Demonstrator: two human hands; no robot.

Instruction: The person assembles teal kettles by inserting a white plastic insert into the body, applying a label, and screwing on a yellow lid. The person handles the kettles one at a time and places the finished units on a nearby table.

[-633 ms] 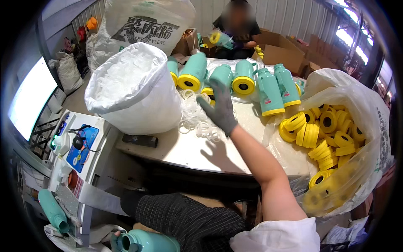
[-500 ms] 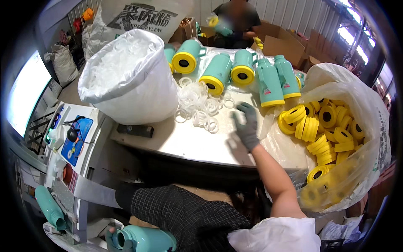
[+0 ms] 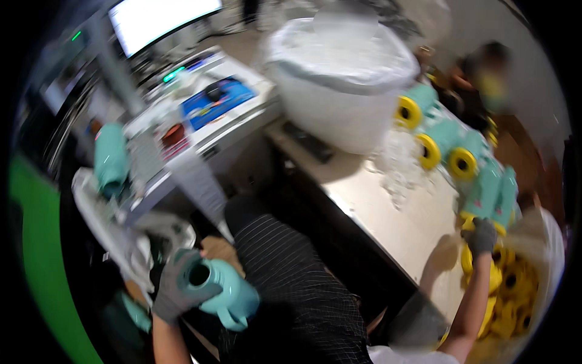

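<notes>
The left hand has its grip clamped on a teal jug at the neck. The right hand is near yellow rings; its grip state cannot be determined.

The head-worn fisheye camera looks down over both hands and table.

your left hand in a grey fabric glove is low, fingers curled in a grip, the bare left forearm rising from the lower edge. your right hand in a grey fabric glove reaches out rightward, bare right forearm slanting up, fingers too blurred to read.
</notes>
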